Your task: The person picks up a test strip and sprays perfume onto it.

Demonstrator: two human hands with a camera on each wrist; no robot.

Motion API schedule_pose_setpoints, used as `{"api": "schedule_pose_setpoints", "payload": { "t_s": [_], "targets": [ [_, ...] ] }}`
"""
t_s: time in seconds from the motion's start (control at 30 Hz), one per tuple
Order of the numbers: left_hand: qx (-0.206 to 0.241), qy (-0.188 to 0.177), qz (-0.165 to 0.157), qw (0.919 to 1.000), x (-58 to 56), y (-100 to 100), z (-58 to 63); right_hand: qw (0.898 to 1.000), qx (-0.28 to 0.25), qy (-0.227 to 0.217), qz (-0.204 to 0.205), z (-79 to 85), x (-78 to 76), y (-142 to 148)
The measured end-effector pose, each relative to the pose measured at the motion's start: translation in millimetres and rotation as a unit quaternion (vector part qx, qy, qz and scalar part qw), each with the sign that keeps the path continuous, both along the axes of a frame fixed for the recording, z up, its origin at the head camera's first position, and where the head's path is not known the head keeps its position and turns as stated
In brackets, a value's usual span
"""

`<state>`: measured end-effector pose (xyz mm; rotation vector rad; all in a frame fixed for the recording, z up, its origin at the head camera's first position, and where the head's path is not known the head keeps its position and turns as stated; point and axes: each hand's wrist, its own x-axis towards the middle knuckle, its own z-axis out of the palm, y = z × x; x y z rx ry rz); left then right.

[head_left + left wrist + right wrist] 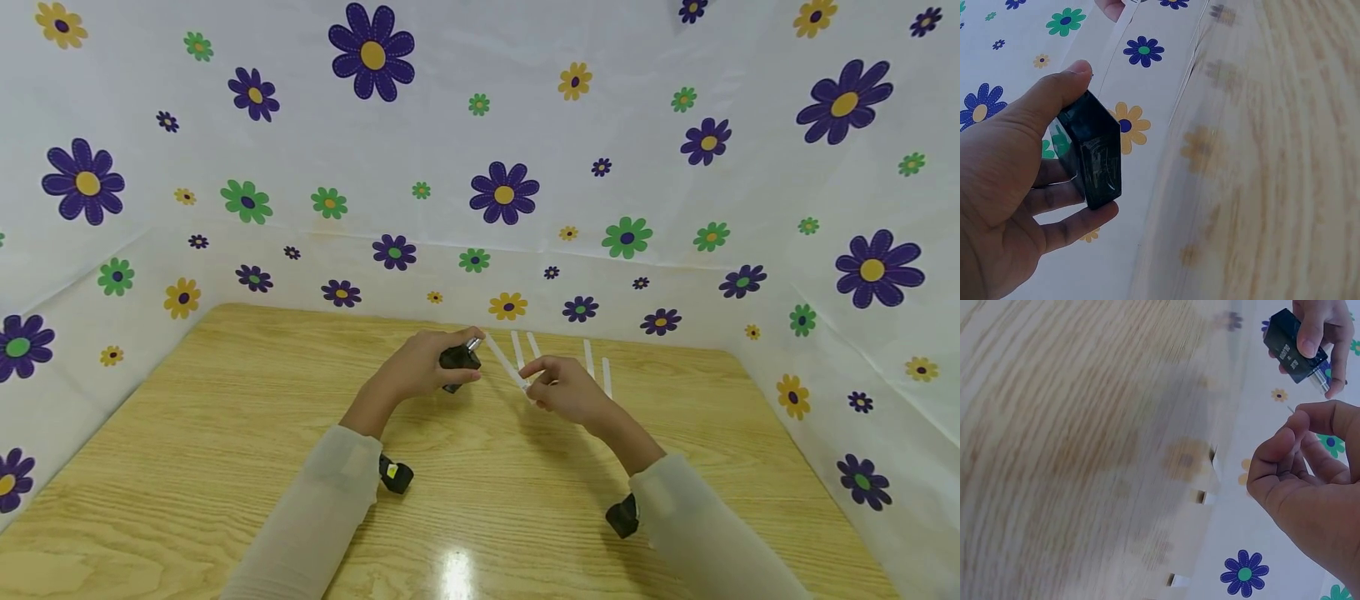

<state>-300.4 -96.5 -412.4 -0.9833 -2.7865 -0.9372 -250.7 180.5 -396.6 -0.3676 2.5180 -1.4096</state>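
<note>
My left hand (423, 365) grips a dark, angular perfume bottle (460, 358) with a silver spray top (1319, 380). In the left wrist view the bottle (1100, 156) lies between thumb and fingers, tilted. The thumb or a finger is close to the spray top; whether it presses cannot be told. Between thumb and fingertips my right hand (566, 390) pinches a narrow white paper strip (504, 358). That strip slants up toward the bottle, its far end near the spray top. From the right wrist the strip shows only as a thin edge above the fingertips.
Several more white strips lie toward the back of the wooden table (300, 400), among them one strip (517, 350) behind my right hand and another strip (607, 377) farther right. A white, flower-printed sheet (420, 142) stands along the back and both sides.
</note>
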Motion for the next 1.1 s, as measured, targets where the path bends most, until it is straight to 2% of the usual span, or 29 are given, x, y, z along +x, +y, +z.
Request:
{"api": "schedule_pose_setpoints", "payload": {
  "t_s": [0.57,0.9,1.1],
  "targets": [
    [-0.016,0.001,0.02,0.9997,2.4,-0.4,3.2,1.0,0.005,-0.01,0.009,1.8,4.5,-2.5],
    [-0.027,-0.011,0.022,0.9993,1.2,0.2,2.7,1.0,0.004,-0.011,0.015,1.1,5.0,-3.1],
    [-0.023,-0.001,0.015,0.9996,0.4,-0.9,2.0,1.0,0.005,-0.015,0.012,-0.4,2.4,-2.2]
  ]
}}
